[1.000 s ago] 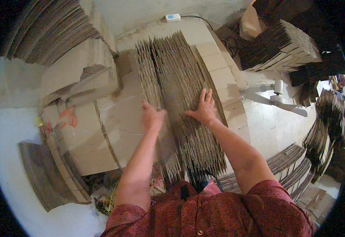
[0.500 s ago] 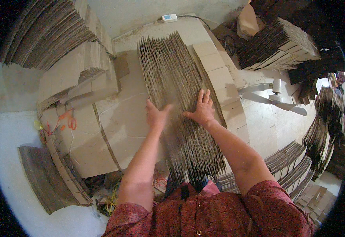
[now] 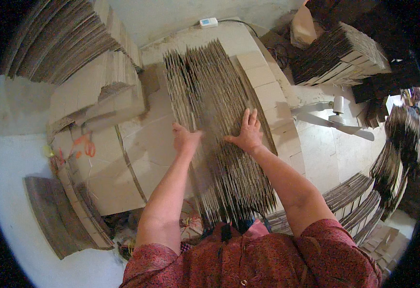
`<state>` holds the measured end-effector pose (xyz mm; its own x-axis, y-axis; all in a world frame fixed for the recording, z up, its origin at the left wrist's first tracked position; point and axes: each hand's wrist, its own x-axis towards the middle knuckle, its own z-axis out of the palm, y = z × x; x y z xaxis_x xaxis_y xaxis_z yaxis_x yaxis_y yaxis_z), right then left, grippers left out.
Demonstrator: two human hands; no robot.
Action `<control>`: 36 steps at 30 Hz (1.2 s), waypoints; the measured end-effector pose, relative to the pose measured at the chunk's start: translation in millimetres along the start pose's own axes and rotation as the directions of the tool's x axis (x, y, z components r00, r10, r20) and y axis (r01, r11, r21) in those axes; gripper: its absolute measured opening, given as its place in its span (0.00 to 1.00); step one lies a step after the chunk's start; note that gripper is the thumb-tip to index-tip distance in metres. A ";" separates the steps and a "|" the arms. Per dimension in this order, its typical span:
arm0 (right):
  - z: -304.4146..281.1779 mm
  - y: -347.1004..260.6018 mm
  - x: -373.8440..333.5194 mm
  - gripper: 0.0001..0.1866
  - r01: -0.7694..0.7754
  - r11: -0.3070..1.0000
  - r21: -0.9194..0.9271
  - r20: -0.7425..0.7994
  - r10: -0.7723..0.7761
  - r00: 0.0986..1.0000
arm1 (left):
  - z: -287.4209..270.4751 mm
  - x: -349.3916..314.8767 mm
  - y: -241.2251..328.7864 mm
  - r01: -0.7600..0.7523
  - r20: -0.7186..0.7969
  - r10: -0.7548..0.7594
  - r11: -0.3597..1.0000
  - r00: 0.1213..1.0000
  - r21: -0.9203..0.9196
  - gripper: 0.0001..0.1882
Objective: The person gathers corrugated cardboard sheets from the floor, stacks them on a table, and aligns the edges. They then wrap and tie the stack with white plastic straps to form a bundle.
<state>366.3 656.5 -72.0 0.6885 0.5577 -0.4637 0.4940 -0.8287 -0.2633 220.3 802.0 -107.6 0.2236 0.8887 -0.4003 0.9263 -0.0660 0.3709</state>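
A long row of flat brown cardboard pieces (image 3: 219, 86) stands on edge in front of me, running from my body towards the wall. My left hand (image 3: 186, 140) grips a thin bundle at the row's left side, thumb across the top and fingers down the outer face. A dark gap parts this bundle from the rest at the far end. My right hand (image 3: 248, 137) rests on the right part of the row, fingers spread and thumb stretched towards the middle. The row's centre between my hands is blurred.
Cardboard stacks (image 3: 66, 43) rise at the left, with orange-handled scissors (image 3: 89, 145) below them. A small white device (image 3: 208, 22) lies by the wall. On the right are a fan (image 3: 336, 117), another cardboard stack (image 3: 344, 53) and bundles lower down (image 3: 349, 197).
My left hand has shifted a little left with the thin bundle, and a gap has opened at the row's far end. My right hand has stayed nearly in place.
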 end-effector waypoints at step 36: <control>-0.5 0.9 -2.0 0.65 0.007 1.000 -0.001 -0.010 -0.007 1.000 | 12.4 -47.9 6.1 -0.055 -0.008 0.055 0.990 0.998 -0.129 0.61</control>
<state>365.7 654.7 -70.9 0.6901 0.5641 -0.4533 0.4997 -0.8245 -0.2654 219.1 753.4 -96.6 0.2718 0.8872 -0.3729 0.8656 -0.0560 0.4976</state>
